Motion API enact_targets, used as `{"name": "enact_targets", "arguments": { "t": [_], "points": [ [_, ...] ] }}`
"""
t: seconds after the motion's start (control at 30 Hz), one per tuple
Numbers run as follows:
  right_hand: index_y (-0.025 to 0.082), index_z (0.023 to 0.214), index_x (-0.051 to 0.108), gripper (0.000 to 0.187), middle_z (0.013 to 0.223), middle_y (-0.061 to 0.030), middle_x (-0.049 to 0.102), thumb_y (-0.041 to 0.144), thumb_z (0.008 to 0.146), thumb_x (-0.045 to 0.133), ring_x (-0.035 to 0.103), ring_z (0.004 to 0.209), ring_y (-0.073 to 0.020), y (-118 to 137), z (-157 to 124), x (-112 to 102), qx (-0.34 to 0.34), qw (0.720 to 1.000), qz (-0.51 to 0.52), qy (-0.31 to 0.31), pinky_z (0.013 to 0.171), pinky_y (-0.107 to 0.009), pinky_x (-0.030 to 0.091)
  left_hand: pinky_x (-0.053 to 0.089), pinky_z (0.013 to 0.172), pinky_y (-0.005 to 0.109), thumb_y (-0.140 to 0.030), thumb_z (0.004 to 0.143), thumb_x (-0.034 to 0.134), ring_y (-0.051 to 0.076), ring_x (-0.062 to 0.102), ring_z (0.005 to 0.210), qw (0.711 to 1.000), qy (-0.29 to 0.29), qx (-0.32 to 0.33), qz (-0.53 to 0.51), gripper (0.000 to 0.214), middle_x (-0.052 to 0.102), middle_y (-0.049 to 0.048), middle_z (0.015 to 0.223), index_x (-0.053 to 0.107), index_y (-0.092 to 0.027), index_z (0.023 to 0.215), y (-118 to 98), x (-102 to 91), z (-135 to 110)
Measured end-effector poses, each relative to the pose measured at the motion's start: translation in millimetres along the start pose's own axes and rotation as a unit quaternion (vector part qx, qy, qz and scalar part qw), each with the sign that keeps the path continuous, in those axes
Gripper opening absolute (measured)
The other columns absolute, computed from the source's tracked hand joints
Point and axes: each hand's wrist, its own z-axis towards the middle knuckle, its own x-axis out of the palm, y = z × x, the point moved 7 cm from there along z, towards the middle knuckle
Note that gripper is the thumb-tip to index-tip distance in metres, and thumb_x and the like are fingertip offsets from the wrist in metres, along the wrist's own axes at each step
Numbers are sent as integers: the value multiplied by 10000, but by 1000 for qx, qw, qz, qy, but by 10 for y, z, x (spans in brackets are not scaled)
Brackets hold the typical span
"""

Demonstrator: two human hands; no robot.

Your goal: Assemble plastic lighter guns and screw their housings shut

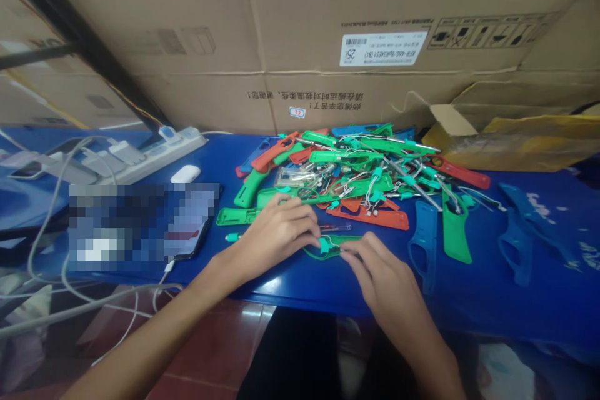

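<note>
In front of me on the table lies a green lighter casing half (311, 253), with a small teal plastic part (325, 245) and thin white wires in it. My left hand (285, 225) is closed, its thumb and fingers pinched at the left side of the teal part. My right hand (385, 267) pinches the casing's right end. What lies between the fingertips is partly hidden. Just beyond my hands is a clear tube-like piece with a red line (338, 227). A teal-tipped piece (232, 237) sticks out left of my left wrist.
A heap of green, orange and blue lighter casings, wires and metal rods (347, 159) lies behind my hands. Blue casings (425, 240) are at right. A phone (199, 234), white earbud case (186, 174) and power strip (154, 156) stand left. Cardboard boxes (300, 25) back the blue table (290, 284).
</note>
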Motion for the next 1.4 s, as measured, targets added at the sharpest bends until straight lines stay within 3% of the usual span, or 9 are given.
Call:
{"name": "enact_targets", "arguments": {
  "t": [0.2, 0.37, 0.6, 0.83, 1.17, 1.3, 1.4],
  "points": [
    [215, 925, 690, 409, 856, -19, 701, 400, 1098, 369, 755, 740, -164, -16, 6, -7, 22, 1000, 12, -18, 635, -233, 534, 321, 928, 382, -309, 973, 704, 173, 650, 880, 997, 14, -46, -57, 103, 749, -38, 935, 717, -231, 908, 66, 34, -7],
    [211, 943, 705, 426, 863, -28, 709, 417, 1097, 364, 752, 724, -166, -32, 8, -14, 30, 999, 6, -22, 609, -232, 525, 327, 936, 383, -301, 963, 720, 159, 683, 871, 991, -16, -79, -102, 93, 761, -47, 937, 727, -231, 903, 86, 52, -62],
    [214, 928, 723, 436, 856, -40, 692, 390, 1097, 362, 736, 720, -170, -6, 1, -7, 38, 999, -2, -15, 604, -236, 510, 366, 945, 377, -338, 1007, 659, 148, 702, 877, 990, -29, -77, -116, 171, 767, -38, 939, 745, -242, 895, 87, 60, -65],
    [218, 959, 721, 347, 835, -22, 681, 417, 1065, 458, 651, 575, -135, -45, -13, -6, 68, 997, 23, -21, 549, -245, 479, 401, 880, 373, -366, 1027, 615, 155, 705, 856, 982, -59, -120, -130, 237, 771, -15, 938, 734, -226, 877, 47, 59, -96],
    [225, 980, 734, 227, 855, -17, 690, 341, 1026, 544, 624, 613, -141, -82, -8, -24, 89, 993, 83, 5, 612, -262, 485, 335, 982, 404, -354, 975, 697, 156, 708, 884, 982, -52, -106, -145, 155, 782, -37, 947, 739, -240, 878, 86, 110, -82],
    [234, 973, 756, 211, 823, -8, 702, 283, 1011, 555, 633, 620, -134, -98, -2, -54, 100, 981, 167, 26, 579, -241, 485, 343, 979, 393, -359, 982, 685, 154, 702, 896, 981, -51, -106, -153, 151, 780, -41, 945, 735, -246, 896, 31, 61, -93],
    [230, 987, 753, 201, 877, -21, 724, 265, 1011, 556, 689, 735, -154, -83, -11, -89, 96, 979, 180, 9, 669, -248, 525, 348, 965, 386, -371, 981, 682, 156, 691, 888, 982, -59, -105, -143, 151, 779, -41, 945, 731, -253, 900, -39, -12, -127]
  ]
}}
